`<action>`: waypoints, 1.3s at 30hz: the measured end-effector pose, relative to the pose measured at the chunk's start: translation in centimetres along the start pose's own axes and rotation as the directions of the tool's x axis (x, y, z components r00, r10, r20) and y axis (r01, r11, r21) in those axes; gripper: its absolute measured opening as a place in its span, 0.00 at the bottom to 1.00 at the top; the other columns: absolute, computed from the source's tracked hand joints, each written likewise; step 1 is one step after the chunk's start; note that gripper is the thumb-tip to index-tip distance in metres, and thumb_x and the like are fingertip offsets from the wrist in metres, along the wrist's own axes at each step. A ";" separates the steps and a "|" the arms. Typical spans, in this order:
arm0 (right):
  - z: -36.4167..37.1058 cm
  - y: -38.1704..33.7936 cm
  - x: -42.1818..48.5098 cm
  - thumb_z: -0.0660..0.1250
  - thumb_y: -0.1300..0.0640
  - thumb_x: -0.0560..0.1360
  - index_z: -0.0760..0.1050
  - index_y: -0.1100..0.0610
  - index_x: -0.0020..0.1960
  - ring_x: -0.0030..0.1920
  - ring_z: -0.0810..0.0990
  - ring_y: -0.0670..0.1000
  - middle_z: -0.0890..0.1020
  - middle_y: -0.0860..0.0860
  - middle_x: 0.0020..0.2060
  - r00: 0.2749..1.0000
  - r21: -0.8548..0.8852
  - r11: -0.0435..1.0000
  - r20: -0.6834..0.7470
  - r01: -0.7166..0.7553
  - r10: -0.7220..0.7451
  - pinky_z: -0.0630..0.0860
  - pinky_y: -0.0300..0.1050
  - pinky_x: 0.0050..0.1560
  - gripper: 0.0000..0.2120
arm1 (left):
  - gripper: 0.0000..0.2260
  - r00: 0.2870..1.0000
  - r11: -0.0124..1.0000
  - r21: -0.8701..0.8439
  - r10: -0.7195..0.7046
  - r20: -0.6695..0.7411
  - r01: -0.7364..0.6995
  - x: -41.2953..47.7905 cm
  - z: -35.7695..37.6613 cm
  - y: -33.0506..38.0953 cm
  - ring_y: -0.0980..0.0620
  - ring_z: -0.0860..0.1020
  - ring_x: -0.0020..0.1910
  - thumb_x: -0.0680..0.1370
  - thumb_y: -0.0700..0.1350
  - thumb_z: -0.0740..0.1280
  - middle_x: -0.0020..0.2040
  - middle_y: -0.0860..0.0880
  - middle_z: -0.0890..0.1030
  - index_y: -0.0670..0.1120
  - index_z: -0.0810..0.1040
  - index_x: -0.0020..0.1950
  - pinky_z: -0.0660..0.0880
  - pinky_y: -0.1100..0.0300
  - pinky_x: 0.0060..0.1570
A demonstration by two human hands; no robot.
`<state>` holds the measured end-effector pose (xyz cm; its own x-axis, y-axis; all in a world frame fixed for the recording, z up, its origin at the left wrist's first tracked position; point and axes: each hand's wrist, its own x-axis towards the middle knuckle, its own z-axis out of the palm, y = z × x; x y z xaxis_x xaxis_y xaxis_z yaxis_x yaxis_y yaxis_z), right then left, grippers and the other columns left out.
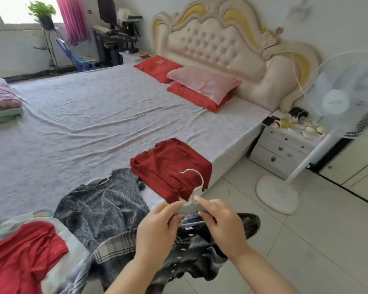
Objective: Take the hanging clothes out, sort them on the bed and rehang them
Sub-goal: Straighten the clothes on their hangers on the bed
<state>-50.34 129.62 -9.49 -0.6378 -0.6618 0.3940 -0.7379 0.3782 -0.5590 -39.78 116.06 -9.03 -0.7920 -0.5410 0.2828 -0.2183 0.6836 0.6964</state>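
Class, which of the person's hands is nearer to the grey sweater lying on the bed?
Left. The left hand grips the hanger just right of the grey sweater; the right hand grips the hanger's other side, farther from it.

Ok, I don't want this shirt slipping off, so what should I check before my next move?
1. Both hands on the hanger: ok; left hand and right hand grip the pale hanger.
2. The plaid shirt seated on it: cannot tell; hands hide the shoulders.
3. Hem off the floor: cannot tell; it runs out of frame.
4. Bare sheet to lay it on: ok, beyond the grey sweater.
5. The dark red top secure: not ok; it hangs over the edge.
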 end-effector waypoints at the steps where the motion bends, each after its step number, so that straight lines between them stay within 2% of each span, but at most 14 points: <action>1: -1.4 1.8 0.0 0.69 0.61 0.72 0.75 0.50 0.63 0.43 0.79 0.48 0.80 0.47 0.41 1.000 -0.010 1.000 -0.009 -0.009 0.009 0.78 0.47 0.45 0.20 | 0.14 1.000 1.000 -0.004 0.019 0.005 -0.019 0.6 1.6 1.3 0.59 0.72 0.38 0.69 0.40 0.75 0.42 0.57 0.80 0.51 0.82 0.52 0.65 0.73 0.31; 4: -5.0 6.4 0.3 0.71 0.61 0.71 0.76 0.50 0.62 0.41 0.77 0.46 0.79 0.47 0.40 0.999 -0.037 0.999 -0.037 -0.038 0.036 0.77 0.43 0.44 0.20 | 0.14 0.998 0.998 -0.053 0.037 0.056 -0.034 2.2 5.8 4.4 0.63 0.73 0.42 0.71 0.38 0.72 0.46 0.56 0.79 0.48 0.81 0.56 0.67 0.73 0.41; 9: -8.6 12.8 2.1 0.71 0.62 0.70 0.77 0.50 0.61 0.41 0.78 0.49 0.79 0.49 0.40 0.998 -0.055 0.997 -0.006 -0.061 0.061 0.78 0.50 0.43 0.20 | 0.16 0.989 0.997 -0.073 0.022 0.146 -0.012 5.2 11.3 7.5 0.61 0.75 0.46 0.73 0.40 0.70 0.49 0.61 0.75 0.50 0.78 0.60 0.66 0.79 0.45; 14: -10.0 19.0 5.9 0.72 0.63 0.70 0.78 0.50 0.59 0.41 0.78 0.49 0.80 0.48 0.39 0.996 -0.054 0.995 -0.007 -0.090 0.090 0.77 0.51 0.44 0.20 | 0.16 0.977 0.995 -0.095 0.023 0.211 -0.003 10.3 16.5 8.4 0.61 0.74 0.52 0.75 0.41 0.68 0.52 0.61 0.74 0.51 0.76 0.62 0.63 0.79 0.50; 19: -10.8 26.2 11.7 0.73 0.66 0.68 0.80 0.51 0.57 0.39 0.78 0.49 0.79 0.48 0.38 0.988 -0.061 0.987 -0.045 -0.149 0.147 0.78 0.46 0.41 0.20 | 0.17 0.960 0.989 -0.142 0.072 0.269 -0.035 18.2 22.7 8.7 0.64 0.71 0.48 0.77 0.42 0.65 0.51 0.62 0.72 0.53 0.73 0.65 0.64 0.79 0.47; 26: -12.6 33.9 20.2 0.71 0.65 0.70 0.79 0.51 0.58 0.41 0.78 0.52 0.79 0.50 0.39 0.975 -0.100 0.970 -0.022 -0.222 0.221 0.77 0.48 0.43 0.18 | 0.19 0.941 0.986 -0.162 0.096 0.326 -0.045 28.6 28.6 9.9 0.64 0.69 0.49 0.77 0.43 0.64 0.53 0.63 0.70 0.55 0.71 0.67 0.62 0.81 0.46; 31: -13.7 38.9 25.9 0.72 0.66 0.70 0.80 0.53 0.57 0.40 0.79 0.53 0.80 0.51 0.39 0.982 -0.093 0.977 0.001 -0.189 0.190 0.78 0.50 0.41 0.18 | 0.19 0.942 0.987 -0.160 0.077 0.326 -0.025 34.9 32.3 10.8 0.66 0.67 0.47 0.77 0.42 0.63 0.55 0.61 0.72 0.56 0.70 0.67 0.62 0.81 0.46; 37: -14.1 47.4 33.3 0.72 0.66 0.69 0.80 0.53 0.57 0.41 0.79 0.52 0.80 0.51 0.39 0.992 -0.064 0.992 0.059 -0.110 0.114 0.78 0.48 0.43 0.18 | 0.20 0.954 0.990 -0.128 -0.020 0.298 0.061 42.2 38.5 11.7 0.63 0.68 0.49 0.78 0.43 0.62 0.54 0.63 0.68 0.57 0.68 0.69 0.63 0.75 0.45; 39: -14.5 50.2 36.1 0.71 0.66 0.70 0.80 0.52 0.57 0.41 0.78 0.51 0.79 0.51 0.39 0.991 -0.029 0.997 0.104 -0.078 0.081 0.78 0.47 0.43 0.18 | 0.20 0.958 0.988 -0.110 -0.072 0.277 0.106 44.6 40.6 12.4 0.63 0.68 0.48 0.78 0.43 0.62 0.54 0.62 0.68 0.56 0.67 0.69 0.63 0.78 0.43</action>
<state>-113.61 134.13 -12.78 -0.6688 -0.6928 0.2698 -0.6918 0.4471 -0.5670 -100.93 120.30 -14.54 -0.9011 -0.4318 0.0386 -0.2365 0.5643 0.7909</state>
